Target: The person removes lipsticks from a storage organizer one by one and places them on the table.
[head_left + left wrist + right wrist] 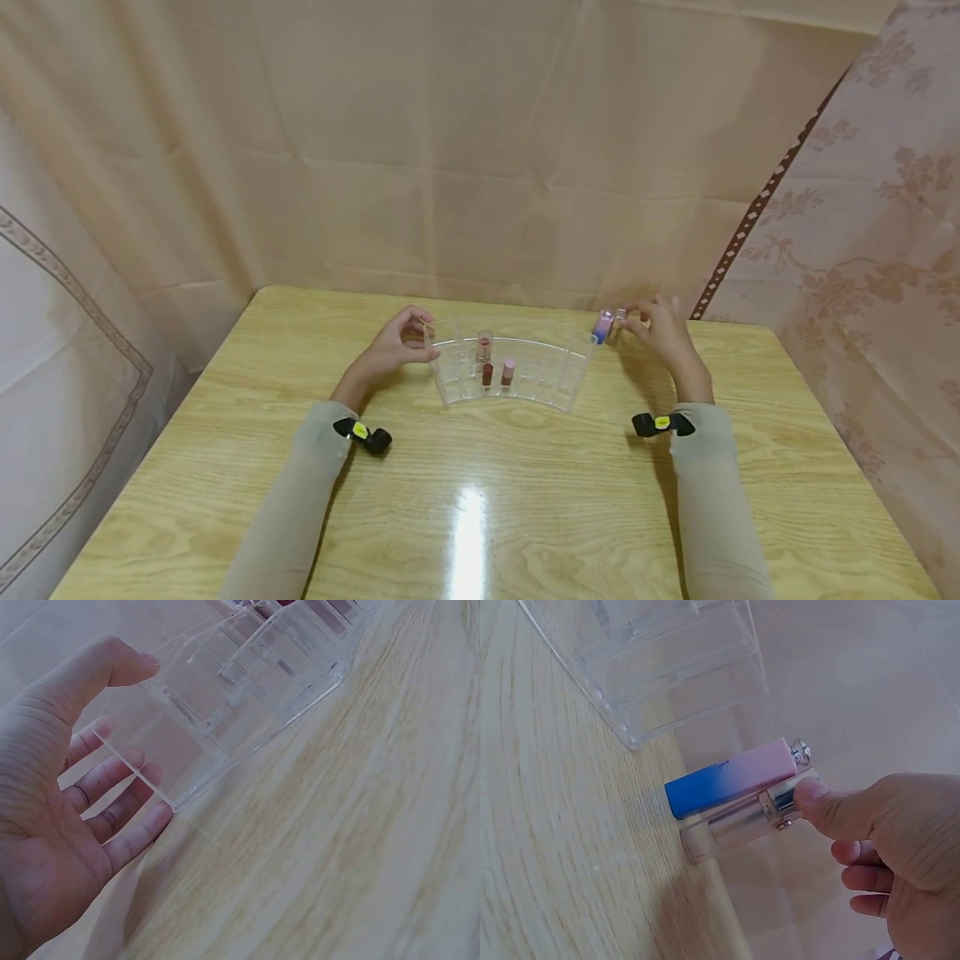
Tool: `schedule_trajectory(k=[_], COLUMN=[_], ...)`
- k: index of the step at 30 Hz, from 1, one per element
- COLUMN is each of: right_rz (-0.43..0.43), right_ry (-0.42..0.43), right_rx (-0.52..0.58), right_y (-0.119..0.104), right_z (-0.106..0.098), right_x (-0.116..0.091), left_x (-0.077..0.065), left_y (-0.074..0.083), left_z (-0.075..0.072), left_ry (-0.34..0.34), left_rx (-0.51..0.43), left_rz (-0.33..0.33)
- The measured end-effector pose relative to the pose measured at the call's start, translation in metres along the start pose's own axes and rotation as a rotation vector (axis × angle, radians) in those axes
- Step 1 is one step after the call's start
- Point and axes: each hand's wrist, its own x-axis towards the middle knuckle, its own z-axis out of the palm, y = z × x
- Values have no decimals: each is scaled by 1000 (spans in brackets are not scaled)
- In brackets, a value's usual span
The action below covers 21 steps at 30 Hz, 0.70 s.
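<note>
A clear, curved, tiered lipstick organizer (546, 379) stands on the table. My left hand (393, 343) holds its left end, thumb and fingers around the side panel (161, 754). In the organizer stand a clear-cased lipstick (485, 345), a dark red one (487, 375) and one with a pale pink cap (508, 370). Off the organizer's right end, my right hand (663, 332) pinches the silver top of a clear lip tube (731, 825) between thumb and finger. Right beside that tube is a pink-to-blue lipstick (731, 776) with a jewelled silver end.
The wood-grain table (555, 517) runs back to a beige curtain (480, 167) close behind the organizer. A floral curtain (862, 275) hangs at the right, and a white one (67, 333) at the left.
</note>
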Motion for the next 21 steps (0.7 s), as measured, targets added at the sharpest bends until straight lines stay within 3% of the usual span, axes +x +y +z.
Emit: schedule_trajectory(k=[21], right_rz=[-12], right_ry=[-12], right_rx=[1], right_y=[5], right_z=[0], right_x=[1], left_x=[0], left_y=[-1], left_z=[1], left_ry=[8], left_rx=[-4], left_rz=[7])
